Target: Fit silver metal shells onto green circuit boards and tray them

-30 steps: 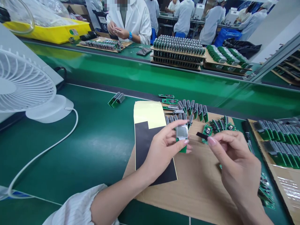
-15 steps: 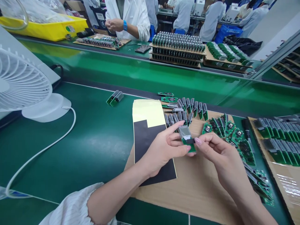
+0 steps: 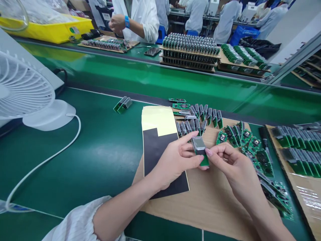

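My left hand (image 3: 173, 160) grips a small green circuit board (image 3: 205, 161) with a grey display screen (image 3: 199, 143), thumb on its lower left and fingers around the far side. A black adhesive strip (image 3: 200, 152) lies across the board just below the screen. At the strip's right end, my right hand (image 3: 232, 164) pinches with thumb and index finger; the fingertips partly hide that end. Under my left forearm is a sheet of black adhesive material (image 3: 160, 150) on pale yellow backing (image 3: 159, 117).
A cardboard sheet (image 3: 200, 204) carries several boards with screens (image 3: 188, 127) and bare-faced boards (image 3: 254, 144). On the right stands another cardboard tray of boards (image 3: 301, 160). A white fan (image 3: 37, 113) is at left. Beyond the ledge, a co-worker (image 3: 137, 23) works near stacked boards (image 3: 190, 50).
The black strip, which stuck out to the right of the board, now lies across it below the screen. My right fingertips have moved slightly left, closer to the board.
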{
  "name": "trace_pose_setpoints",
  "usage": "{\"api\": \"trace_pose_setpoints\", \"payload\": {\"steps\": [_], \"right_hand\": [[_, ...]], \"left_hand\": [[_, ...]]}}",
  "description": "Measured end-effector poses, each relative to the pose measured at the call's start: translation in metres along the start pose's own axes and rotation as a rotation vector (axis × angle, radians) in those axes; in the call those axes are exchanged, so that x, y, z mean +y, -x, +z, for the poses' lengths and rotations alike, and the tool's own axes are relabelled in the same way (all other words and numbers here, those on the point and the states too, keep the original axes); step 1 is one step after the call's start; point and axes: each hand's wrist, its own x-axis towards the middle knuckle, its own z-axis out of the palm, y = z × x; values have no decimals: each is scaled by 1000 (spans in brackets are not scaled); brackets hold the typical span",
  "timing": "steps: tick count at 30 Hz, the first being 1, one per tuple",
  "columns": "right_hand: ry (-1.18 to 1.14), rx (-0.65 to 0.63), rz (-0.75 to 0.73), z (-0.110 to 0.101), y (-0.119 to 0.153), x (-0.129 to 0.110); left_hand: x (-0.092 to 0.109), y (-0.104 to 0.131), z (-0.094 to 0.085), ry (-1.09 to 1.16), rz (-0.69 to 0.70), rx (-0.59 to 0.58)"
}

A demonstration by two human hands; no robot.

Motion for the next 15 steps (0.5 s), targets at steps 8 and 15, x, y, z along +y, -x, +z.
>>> {"api": "trace_pose_setpoints", "payload": {"steps": [8, 15], "right_hand": [[-21, -14, 3, 2, 1, 3], [-5, 20, -30, 3, 2, 1]], "left_hand": [[-2, -1, 0, -21, 19, 13], [-2, -3, -1, -25, 22, 16]]}}
